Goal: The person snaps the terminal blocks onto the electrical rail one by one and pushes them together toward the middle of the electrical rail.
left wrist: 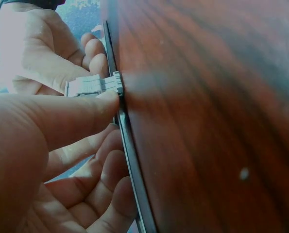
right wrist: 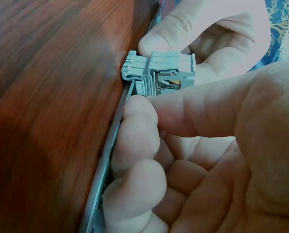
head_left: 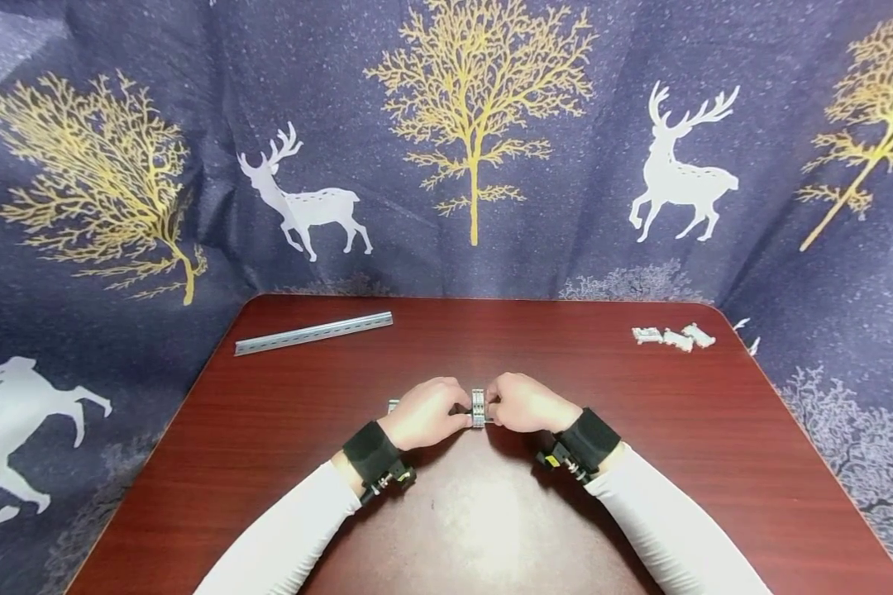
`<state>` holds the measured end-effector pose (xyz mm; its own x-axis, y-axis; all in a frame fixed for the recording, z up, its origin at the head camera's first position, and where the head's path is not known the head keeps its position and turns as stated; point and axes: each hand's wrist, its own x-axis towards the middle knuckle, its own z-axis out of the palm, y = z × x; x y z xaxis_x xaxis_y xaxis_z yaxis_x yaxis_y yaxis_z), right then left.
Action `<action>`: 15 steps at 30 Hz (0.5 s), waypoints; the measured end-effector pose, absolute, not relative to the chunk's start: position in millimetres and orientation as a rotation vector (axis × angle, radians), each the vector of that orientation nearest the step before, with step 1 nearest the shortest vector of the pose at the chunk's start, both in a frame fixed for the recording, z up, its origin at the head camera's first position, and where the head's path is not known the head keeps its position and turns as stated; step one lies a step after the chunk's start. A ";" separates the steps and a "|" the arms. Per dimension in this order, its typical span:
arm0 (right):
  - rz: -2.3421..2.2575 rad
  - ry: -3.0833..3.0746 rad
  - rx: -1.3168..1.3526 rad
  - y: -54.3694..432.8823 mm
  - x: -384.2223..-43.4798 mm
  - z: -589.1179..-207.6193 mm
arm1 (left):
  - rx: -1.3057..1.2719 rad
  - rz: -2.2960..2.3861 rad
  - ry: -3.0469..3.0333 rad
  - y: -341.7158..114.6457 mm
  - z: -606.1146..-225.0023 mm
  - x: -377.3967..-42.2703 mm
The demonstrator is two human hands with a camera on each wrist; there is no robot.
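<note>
Grey DIN-rail terminal blocks [head_left: 479,406], pressed side by side, sit on a thin metal DIN rail [right wrist: 98,194] near the table's middle. My left hand [head_left: 427,413] pinches the blocks from the left, its thumb [left wrist: 86,119] lying along their side at the rail. From the right, my right hand [head_left: 528,402] grips the same blocks between thumb and index finger, its other fingers curled along the rail. An open side of the end block, with metal contacts inside, shows in the right wrist view. Most of the rail is hidden under both hands in the head view.
Another slotted metal rail [head_left: 312,333] lies at the back left of the reddish-brown table [head_left: 685,479]. Several loose white terminal pieces [head_left: 677,338] lie at the back right. A patterned dark blue cloth [head_left: 432,273] hangs behind the table's far edge.
</note>
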<state>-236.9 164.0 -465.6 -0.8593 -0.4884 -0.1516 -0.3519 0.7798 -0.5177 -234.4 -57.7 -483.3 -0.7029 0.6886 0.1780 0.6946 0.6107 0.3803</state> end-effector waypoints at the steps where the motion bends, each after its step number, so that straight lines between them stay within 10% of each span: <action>1: -0.704 2.697 -0.649 163.6 -236.6 -465.3 | -1.207 -0.676 -2.804 -57.9 -483.4 -234.4; 15: -0.527 2.837 -0.736 170.3 -235.1 -456.3 | -1.247 -0.588 -2.855 -75.6 -476.8 -235.0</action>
